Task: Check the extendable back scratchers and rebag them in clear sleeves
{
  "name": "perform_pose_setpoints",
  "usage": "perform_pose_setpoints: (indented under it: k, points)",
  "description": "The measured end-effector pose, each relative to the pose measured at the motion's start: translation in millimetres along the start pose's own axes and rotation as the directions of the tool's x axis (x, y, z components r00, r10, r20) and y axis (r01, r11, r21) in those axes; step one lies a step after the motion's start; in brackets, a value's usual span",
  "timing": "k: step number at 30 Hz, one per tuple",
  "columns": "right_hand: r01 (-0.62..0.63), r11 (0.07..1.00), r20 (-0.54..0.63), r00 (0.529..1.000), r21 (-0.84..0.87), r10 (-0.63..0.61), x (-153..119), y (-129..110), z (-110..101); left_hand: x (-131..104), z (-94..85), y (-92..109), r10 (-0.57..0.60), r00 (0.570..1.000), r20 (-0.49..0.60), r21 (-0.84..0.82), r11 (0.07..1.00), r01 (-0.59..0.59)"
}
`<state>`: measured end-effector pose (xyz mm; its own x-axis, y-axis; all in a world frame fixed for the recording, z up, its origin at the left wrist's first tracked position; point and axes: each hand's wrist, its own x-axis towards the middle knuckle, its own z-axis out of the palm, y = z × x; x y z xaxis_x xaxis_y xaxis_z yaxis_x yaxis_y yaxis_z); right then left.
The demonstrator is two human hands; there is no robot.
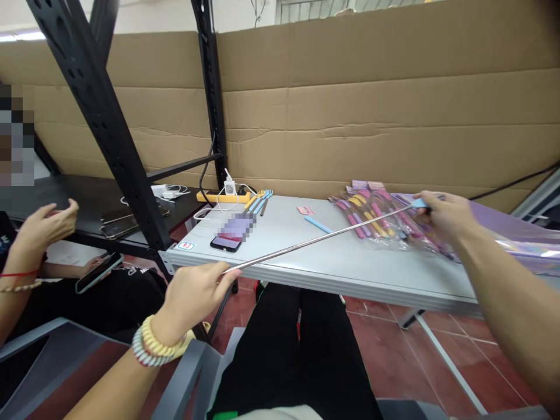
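Rod (324, 235) over worktop (280, 227), running 8 to 2 o'clock. Left hand (195, 294): grip closed on the 8 o'clock end. Right hand (441, 214): grip closed at the blue 2 o'clock end. Tube (318, 224) at 12 from rod's middle, packets (371, 213) at 2. Phone (225, 242) at 9 from tube.

Left wrist (168, 329): two chunky, coiled-looking bracelets side by side; one pale yellow (155, 339), other pale blue-grey and whitish with touches of red (144, 350). Black trousers (297, 361) on both legs, thin green line along outer edges. Off-white cloth (284, 413) at waist, bright green patch (225, 415) beside it.
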<state>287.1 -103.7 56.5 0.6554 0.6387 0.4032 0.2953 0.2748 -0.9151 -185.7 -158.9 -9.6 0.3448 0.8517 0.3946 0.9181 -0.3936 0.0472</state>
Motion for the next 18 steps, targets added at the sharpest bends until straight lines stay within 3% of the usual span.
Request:
perform_pose_setpoints:
  k: [2, 4, 6, 9, 13, 18]
  points:
    - [-0.005, 0.999, 0.16, 0.987, -0.039, 0.012, -24, -8, 33, 12, -5.3, 23, 0.008, 1.0, 0.01, 0.024, 1.0, -0.008]
    - [0.047, 0.997, 0.334, 0.942, -0.058, -0.025, -55, -18, 70, 28, -11.7, 49, -0.023, 0.999, -0.028, 0.044, 0.999, 0.024]
    - [0.076, 0.995, 0.382, 0.919, 0.071, -0.097, -89, -25, 105, 46, -16.5, 71, -0.048, 0.997, -0.053, 0.049, 0.998, 0.051]
    - [0.069, 0.97, 0.339, 0.929, 0.233, -0.147, -129, -27, 138, 66, -14.9, 91, -0.068, 0.997, -0.043, 0.012, 0.998, 0.069]
    - [0.038, 0.962, 0.351, 0.927, 0.269, -0.135, -153, -21, 141, 78, 3.0, 101, -0.047, 0.999, -0.008, -0.043, 0.998, 0.046]
    - [0.085, 0.977, 0.433, 0.886, 0.195, -0.164, -140, -21, 116, 84, 16.8, 104, 0.065, 0.998, -0.017, -0.094, 0.993, -0.067]
